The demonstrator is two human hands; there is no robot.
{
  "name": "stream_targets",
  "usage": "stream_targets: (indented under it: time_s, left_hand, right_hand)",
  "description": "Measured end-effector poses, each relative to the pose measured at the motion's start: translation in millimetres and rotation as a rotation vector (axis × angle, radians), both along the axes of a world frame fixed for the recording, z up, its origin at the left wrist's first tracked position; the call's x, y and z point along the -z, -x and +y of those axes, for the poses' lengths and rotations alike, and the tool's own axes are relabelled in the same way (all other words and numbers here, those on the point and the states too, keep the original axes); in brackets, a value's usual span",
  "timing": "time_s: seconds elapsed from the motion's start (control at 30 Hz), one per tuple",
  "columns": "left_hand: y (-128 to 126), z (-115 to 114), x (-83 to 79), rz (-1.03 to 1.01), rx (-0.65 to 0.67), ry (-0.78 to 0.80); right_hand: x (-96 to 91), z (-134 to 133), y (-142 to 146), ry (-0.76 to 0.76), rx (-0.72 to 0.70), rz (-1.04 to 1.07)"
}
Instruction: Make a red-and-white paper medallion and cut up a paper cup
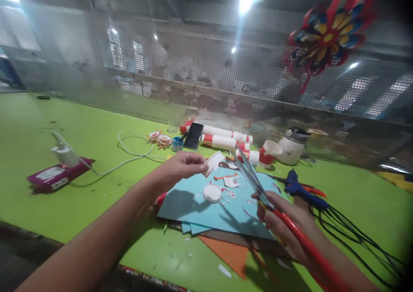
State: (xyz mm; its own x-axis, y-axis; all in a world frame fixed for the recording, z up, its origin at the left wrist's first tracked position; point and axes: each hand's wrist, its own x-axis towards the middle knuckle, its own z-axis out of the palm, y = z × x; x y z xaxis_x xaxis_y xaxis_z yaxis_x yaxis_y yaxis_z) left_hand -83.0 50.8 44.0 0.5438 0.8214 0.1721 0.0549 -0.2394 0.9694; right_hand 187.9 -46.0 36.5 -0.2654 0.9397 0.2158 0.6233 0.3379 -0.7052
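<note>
Between the thumb and fingers of my left hand (185,166) is a small white piece of paper or card (214,162) with a reddish edge. My right hand (287,219) grips a pair of scissors (253,178) with red handles; the blades point up and away, slightly parted, to the right of the white piece and apart from it. Under both hands lie light blue sheets (183,201). A round white disc (212,193) rests on them, among white, red and orange scraps (230,181).
A phone (194,135), blue paint jar (177,144), white-and-red paper cups (269,153) and tubes (219,141) stand or lie behind the sheets. A blue glue gun (303,191) with black cable is at right. At left, a purple power strip (60,178) holds a white charger.
</note>
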Motion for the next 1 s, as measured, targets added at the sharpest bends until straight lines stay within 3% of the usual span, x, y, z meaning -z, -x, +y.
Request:
stream_targets:
  time_s: [0.17, 0.43, 0.77, 0.87, 1.0]
  left_hand:
    - [0, 2, 3.7, -0.007, 0.001, 0.034]
    - [-8, 1, 7.3, 0.036, 0.086, 0.068]
    - [-7, 0, 7.7, 0.049, 0.089, 0.058]
    - [-7, 0, 7.5, 0.046, 0.095, 0.043]
    - [-7, 1, 8.6, 0.061, 0.093, 0.048]
  right_hand:
    - [-0.6, -4, 7, 0.041, -0.123, -0.208]
    - [-9.0, -10, 19, 0.185, -0.128, -0.176]
    - [-7.9, -11, 16, 0.186, -0.131, -0.17]
    - [-2.0, -9, 14, 0.138, -0.171, -0.132]
    - [6.4, -8, 13, 0.072, -0.107, -0.129]
